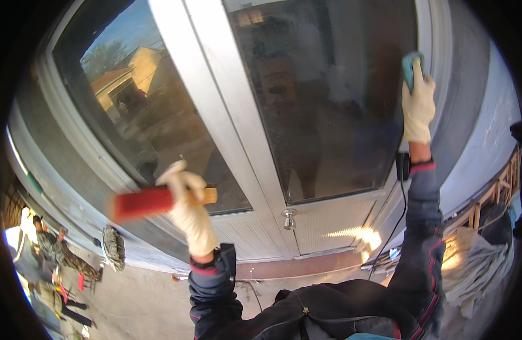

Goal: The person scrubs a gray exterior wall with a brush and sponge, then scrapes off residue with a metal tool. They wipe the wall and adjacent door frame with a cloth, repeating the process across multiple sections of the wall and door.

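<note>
My left hand [186, 204], in a pale glove, grips a long red tool [144, 202] with a wood-coloured end, possibly a brush. Motion blurs its red end, and it is held in front of the lower left glass pane [176, 123]. Up at the right, my gloved right hand [418, 106] holds a blue-green cloth or sponge [412, 70]. The cloth is at the right edge of the dark right glass pane [329, 110], by the metal door frame [426, 38]. A round metal doorknob [289, 219] sits low on the right door, between my forearms.
Against the wall at left is a grey mop head [113, 248]. People [61, 250] are beyond it on the concrete floor [142, 301]. At right lie crumpled plastic sheeting [475, 259] and a wooden lattice [478, 212]. A black cable [398, 225] hangs beside my right sleeve.
</note>
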{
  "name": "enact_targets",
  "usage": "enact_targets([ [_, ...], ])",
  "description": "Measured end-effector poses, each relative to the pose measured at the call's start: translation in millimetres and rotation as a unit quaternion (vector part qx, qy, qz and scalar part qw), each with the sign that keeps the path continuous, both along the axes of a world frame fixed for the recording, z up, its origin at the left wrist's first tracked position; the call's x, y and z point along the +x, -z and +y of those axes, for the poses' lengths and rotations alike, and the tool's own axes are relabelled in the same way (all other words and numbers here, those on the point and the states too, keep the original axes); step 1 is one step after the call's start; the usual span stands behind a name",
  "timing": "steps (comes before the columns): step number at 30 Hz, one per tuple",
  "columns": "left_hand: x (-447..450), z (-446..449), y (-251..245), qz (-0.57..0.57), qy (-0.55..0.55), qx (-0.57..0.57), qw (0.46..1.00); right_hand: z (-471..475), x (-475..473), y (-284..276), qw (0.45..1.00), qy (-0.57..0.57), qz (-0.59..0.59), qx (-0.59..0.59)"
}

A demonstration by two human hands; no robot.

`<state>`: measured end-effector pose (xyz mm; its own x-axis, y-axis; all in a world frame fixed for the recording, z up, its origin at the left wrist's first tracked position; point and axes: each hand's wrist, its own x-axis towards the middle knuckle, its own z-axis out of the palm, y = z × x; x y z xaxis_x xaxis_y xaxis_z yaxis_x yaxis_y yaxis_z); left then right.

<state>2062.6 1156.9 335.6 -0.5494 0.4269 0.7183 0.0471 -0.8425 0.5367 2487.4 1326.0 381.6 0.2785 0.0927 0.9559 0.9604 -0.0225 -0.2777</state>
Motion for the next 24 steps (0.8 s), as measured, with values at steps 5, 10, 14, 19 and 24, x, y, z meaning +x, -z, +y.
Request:
enact_targets([
  [5, 6.2, 82.2, 73.0, -0.036, 0.047, -0.193, 0.979, 17.9, 3.4, -33.9, 0.995, -0.004, -0.071, -0.067],
  [10, 14.9, 125.7, 113.9, -0.064, 0.090, -0.192, 0.975, 12.0, -28.5, 27.4, 0.962, -0.081, -0.241, -0.095],
  [14, 18.9, 138.4, 121.7, -0.060, 0.084, -0.198, 0.975, 3.7, -18.4, 37.4, 0.915, -0.008, -0.395, -0.075],
  [19, 15.2, 141.7, 121.8, -0.087, 0.102, -0.208, 0.969, 29.0, 7.9, -52.1, 0.965, 0.083, -0.244, -0.056],
  [24, 6.1, 143.4, 130.0, -0.053, 0.151, -0.166, 0.973, 51.8, 7.7, -163.8, 0.997, 0.039, 0.011, -0.059],
])
